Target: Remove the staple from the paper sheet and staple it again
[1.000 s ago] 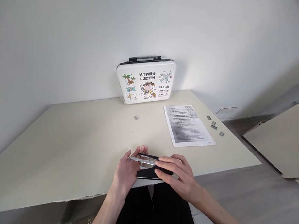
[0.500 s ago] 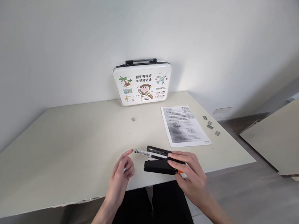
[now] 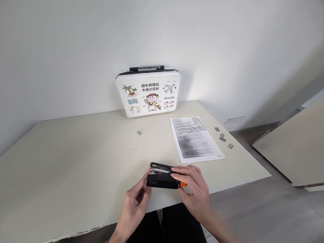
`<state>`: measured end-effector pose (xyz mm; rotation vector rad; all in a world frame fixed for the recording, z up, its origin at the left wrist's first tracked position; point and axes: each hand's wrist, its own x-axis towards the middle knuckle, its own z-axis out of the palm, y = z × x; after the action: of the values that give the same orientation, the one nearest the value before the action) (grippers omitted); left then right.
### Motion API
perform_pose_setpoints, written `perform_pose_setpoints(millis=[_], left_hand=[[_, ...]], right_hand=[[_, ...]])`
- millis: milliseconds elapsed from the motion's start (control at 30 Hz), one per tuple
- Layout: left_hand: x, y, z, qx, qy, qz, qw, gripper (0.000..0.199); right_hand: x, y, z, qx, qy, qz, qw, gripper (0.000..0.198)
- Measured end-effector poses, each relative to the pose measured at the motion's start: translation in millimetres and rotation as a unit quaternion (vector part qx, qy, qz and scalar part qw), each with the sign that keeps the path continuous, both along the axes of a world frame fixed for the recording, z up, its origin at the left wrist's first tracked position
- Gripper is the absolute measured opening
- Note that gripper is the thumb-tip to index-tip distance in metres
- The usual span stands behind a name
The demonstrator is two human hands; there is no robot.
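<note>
A black stapler [image 3: 163,181] with an orange piece at its rear is held low over the front edge of the table. My right hand [image 3: 195,192] wraps round its rear half, fingers on top and thumb underneath. At the front end, my left hand [image 3: 136,199] pinches the stapler between thumb and forefinger; its other fingers are curled and partly hidden. Between the stapler's black halves some shiny metal shows, and they stand a little apart. Beyond my right hand lies a printed sheet of paper [image 3: 196,139], flat on the table.
One strip of staples [image 3: 139,133] lies mid-table, and several more staple strips [image 3: 222,139] sit right of the paper. A white case [image 3: 150,95] with cartoon pictures leans on the wall behind. The pale table [image 3: 59,167] ends just before my lap. Another panel [image 3: 290,156] stands at right.
The metal rail that stuck out leftward from the stapler is now in between its halves. My left hand has moved from the rail's tip onto the stapler's front end.
</note>
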<state>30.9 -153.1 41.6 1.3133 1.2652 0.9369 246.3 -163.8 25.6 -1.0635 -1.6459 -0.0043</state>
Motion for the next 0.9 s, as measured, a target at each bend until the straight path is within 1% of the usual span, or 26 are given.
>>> perform_pose_setpoints(millis=[100, 200, 267, 367, 400, 467, 533, 600, 700, 800, 900], left_hand=[[-10, 5, 0.4, -0.044, -0.114, 0.084, 0.989, 0.054], [-24, 13, -1.4, -0.1, -0.242, 0.118, 0.958, 0.042], [-32, 18, -3.0, -0.125, -0.328, 0.141, 0.926, 0.029], [-42, 20, -4.5, -0.15, -0.453, 0.179, 0.86, 0.012], [-44, 20, -4.8, -0.155, -0.483, 0.185, 0.841, 0.01], [-46, 20, -5.0, -0.159, -0.521, 0.193, 0.816, 0.01], [-47, 19, -5.5, -0.162, -0.539, 0.194, 0.803, 0.011], [-47, 18, -6.2, -0.161, -0.55, 0.195, 0.796, 0.012], [-47, 17, -7.9, -0.157, -0.557, 0.195, 0.792, 0.012], [-48, 15, -9.6, -0.158, -0.559, 0.19, 0.791, 0.011], [-48, 15, -10.3, -0.157, -0.563, 0.192, 0.788, 0.012]], right_hand=[[-4, 19, -7, -0.057, 0.013, 0.014, 0.998, 0.037], [-10, 53, -14, -0.123, 0.023, 0.026, 0.992, 0.018], [-18, 80, -17, -0.179, 0.039, 0.027, 0.983, 0.018], [-32, 119, -19, -0.243, 0.079, 0.048, 0.965, 0.022], [-37, 130, -19, -0.259, 0.09, 0.058, 0.96, 0.022], [-47, 149, -22, -0.283, 0.104, 0.069, 0.951, 0.023], [-56, 165, -25, -0.297, 0.11, 0.077, 0.945, 0.024], [-64, 180, -30, -0.302, 0.108, 0.09, 0.943, 0.026], [-72, 202, -35, -0.292, 0.061, 0.092, 0.95, 0.027], [-79, 218, -35, -0.265, -0.018, 0.046, 0.963, 0.028], [-83, 218, -29, -0.216, -0.058, 0.005, 0.975, 0.033]])
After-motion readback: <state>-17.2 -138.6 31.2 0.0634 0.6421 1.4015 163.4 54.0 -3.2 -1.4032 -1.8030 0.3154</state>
